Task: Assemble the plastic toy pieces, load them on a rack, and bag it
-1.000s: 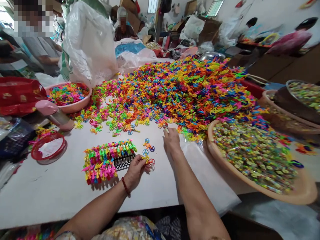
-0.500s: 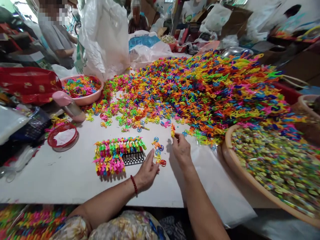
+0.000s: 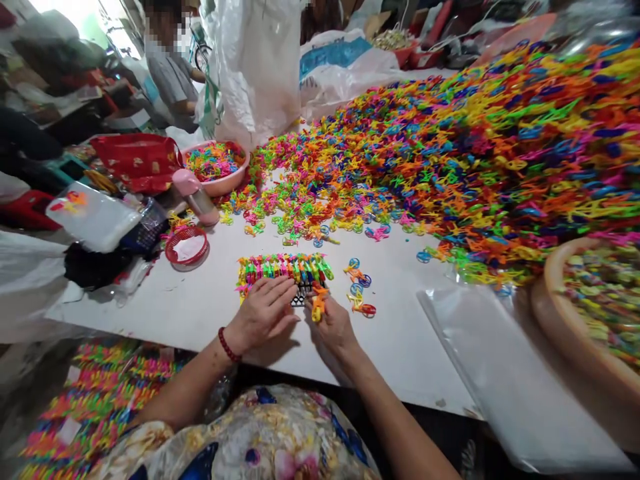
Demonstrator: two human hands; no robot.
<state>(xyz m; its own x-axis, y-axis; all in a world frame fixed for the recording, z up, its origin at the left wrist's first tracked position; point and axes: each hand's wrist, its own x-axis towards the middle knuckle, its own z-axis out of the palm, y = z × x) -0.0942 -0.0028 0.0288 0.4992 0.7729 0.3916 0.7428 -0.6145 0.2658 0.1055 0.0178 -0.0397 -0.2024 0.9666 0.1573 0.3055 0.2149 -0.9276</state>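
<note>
White bench point(image 3: 400, 340), heaped toys point(image 3: 475, 153) behind: the right hand point(image 3: 333, 323) has swung in, fingers pinching an orange-yellow toy point(image 3: 319, 305), now at the black rack point(image 3: 299, 300); the left hand point(image 3: 265, 310), fingers outstretched, covers filled rows point(image 3: 285, 265).

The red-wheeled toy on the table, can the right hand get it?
Probably yes: only white tabletop shows between the right hand and red-wheeled toy, though that hand holds an orange-yellow piece.
</note>
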